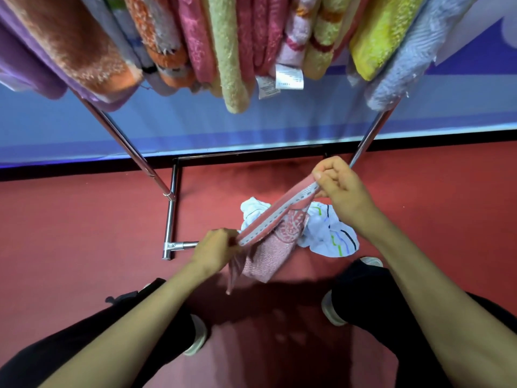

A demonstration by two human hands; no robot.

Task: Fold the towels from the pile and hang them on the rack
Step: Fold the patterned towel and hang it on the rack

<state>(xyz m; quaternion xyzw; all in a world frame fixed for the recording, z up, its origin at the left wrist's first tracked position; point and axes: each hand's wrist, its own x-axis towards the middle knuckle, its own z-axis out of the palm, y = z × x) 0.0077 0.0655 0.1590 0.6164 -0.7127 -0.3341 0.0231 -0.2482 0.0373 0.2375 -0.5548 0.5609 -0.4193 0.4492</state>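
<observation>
Now, 2 hands (215, 247) (344, 191), 1 pink towel (275, 245) btwn

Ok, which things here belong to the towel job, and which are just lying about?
Job:
pink towel, stretched between left hand and right hand
white pile beneath it
rack
hung towels

Just there:
red floor
blue wall
shoes

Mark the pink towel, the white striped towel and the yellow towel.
pink towel (269, 247), head view, patterned body below the stretched hem.
white striped towel (324, 233), head view, crumpled middle on the floor.
yellow towel (383, 35), head view, middle of the hanging fold.
</observation>
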